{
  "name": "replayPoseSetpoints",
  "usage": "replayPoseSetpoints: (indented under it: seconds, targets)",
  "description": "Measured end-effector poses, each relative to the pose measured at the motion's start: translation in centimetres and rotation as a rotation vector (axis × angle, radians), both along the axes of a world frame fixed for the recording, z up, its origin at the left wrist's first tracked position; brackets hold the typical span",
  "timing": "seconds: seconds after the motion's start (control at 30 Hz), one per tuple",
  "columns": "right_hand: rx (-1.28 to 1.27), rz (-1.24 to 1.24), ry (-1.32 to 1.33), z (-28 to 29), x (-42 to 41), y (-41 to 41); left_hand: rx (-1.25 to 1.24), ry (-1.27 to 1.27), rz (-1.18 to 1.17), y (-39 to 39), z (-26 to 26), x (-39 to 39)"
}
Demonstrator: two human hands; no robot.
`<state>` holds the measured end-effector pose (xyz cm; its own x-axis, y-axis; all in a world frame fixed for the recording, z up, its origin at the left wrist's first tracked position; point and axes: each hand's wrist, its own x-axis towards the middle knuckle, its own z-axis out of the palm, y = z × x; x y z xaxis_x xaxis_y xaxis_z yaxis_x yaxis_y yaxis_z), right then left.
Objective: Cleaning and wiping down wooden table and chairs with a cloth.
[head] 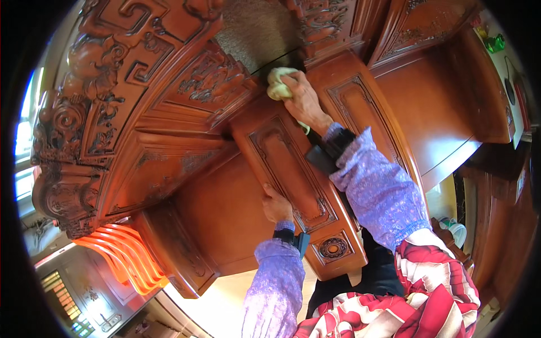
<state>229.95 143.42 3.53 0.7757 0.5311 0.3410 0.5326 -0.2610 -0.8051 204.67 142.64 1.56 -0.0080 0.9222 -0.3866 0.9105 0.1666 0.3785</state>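
Observation:
Bunched in my right hand (305, 101) is a pale green cloth (279, 83), pressed near the back end of the gap between two broad wooden armrests. My left hand (277, 206) grips the left edge of the nearer armrest (281, 156), fingers curled over its side and partly hidden. That armrest has a framed carved panel and a round carved medallion (334, 248) at its front. To the right runs the second armrest (363, 105), close to my right sleeve. Both belong to reddish-brown carved wooden seats.
The left seat (219, 203) lies beside my left hand, under a tall carved backrest (127, 93). Another wooden seat (427, 114) extends on the right. Stacked orange plastic stools (127, 257) stand at the lower left. A white bucket (456, 232) sits on the right.

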Motion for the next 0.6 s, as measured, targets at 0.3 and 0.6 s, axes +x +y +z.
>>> replayPoseSetpoints:
  seconds: [0.3, 0.6]
  targets:
    - [-0.153, 0.068, 0.031, 0.5, -0.7, 3.5, -0.061, 0.106, 0.025, 0.3, 0.6, 0.2]
    - [0.085, 0.169, -0.099, 6.5, 1.4, 5.0, -0.039, 0.070, 0.040, 0.1, 0.9, 0.2]
